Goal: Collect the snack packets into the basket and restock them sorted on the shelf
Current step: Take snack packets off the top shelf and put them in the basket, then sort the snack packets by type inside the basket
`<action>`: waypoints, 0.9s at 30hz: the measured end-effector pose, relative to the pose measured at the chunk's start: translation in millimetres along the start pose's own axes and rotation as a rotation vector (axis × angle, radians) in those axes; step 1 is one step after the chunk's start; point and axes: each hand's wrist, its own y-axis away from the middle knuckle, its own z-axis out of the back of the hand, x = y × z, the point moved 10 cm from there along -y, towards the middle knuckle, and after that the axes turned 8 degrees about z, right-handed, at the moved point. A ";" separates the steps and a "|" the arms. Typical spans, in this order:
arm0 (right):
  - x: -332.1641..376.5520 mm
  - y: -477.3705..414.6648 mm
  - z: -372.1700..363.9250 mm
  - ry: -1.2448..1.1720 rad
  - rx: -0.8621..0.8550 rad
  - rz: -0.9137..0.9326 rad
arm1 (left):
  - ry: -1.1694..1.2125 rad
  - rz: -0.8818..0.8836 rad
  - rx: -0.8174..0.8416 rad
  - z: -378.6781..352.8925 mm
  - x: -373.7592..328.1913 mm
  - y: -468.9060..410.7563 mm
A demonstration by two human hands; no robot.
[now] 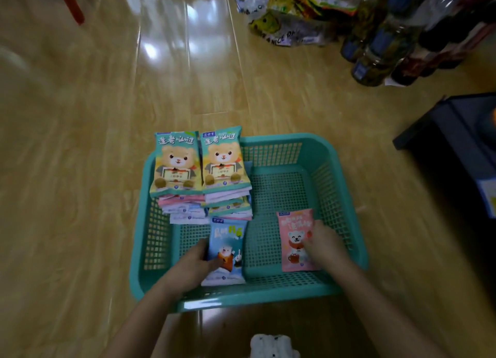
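A teal plastic basket stands on the wooden floor in front of me. Two stacks of snack packets fill its far left corner, each topped by a green bear packet. My left hand holds a blue packet by its left edge near the basket's front. My right hand holds a pink packet by its right edge, inside the basket's right half.
A pile of loose snack bags lies on the floor at the back. Dark bottles stand at the back right. A dark shelf unit sits at the right. A red leg is at top left.
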 end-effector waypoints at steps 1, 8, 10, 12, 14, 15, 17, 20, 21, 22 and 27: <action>-2.0 -0.2 -0.2 0.008 -0.005 -0.005 | -0.010 0.027 -0.019 2.0 4.3 -1.6; 2.3 5.8 4.4 0.099 -0.051 0.024 | -0.361 0.171 -0.346 49.1 34.4 -2.0; 6.6 8.8 7.0 0.165 -0.062 0.050 | -0.512 0.186 -0.364 47.8 31.0 -0.9; 10.6 11.5 10.9 0.239 -0.047 0.054 | -0.692 0.190 -0.444 46.9 23.2 1.4; 18.4 11.6 20.2 0.303 -0.023 0.056 | -0.860 0.197 -0.558 48.8 11.8 11.2; 25.8 11.4 28.4 0.308 -0.027 0.071 | -0.905 0.192 -0.600 51.7 3.0 20.4; 51.7 12.3 51.5 0.219 -0.083 0.161 | -0.873 0.127 -0.715 69.7 -20.8 44.5; 111.3 22.2 83.6 -0.039 -0.186 0.386 | -0.545 -0.135 -0.999 111.6 -69.2 100.9; 131.6 25.6 90.7 -0.116 -0.208 0.447 | -0.430 -0.203 -1.063 123.7 -83.1 115.0; 150.1 26.7 94.4 -0.168 -0.215 0.487 | -0.361 -0.254 -1.097 133.7 -96.8 121.6; 202.4 0.8 77.1 -0.098 -0.169 0.483 | -0.411 -0.154 -0.938 163.5 -130.7 62.5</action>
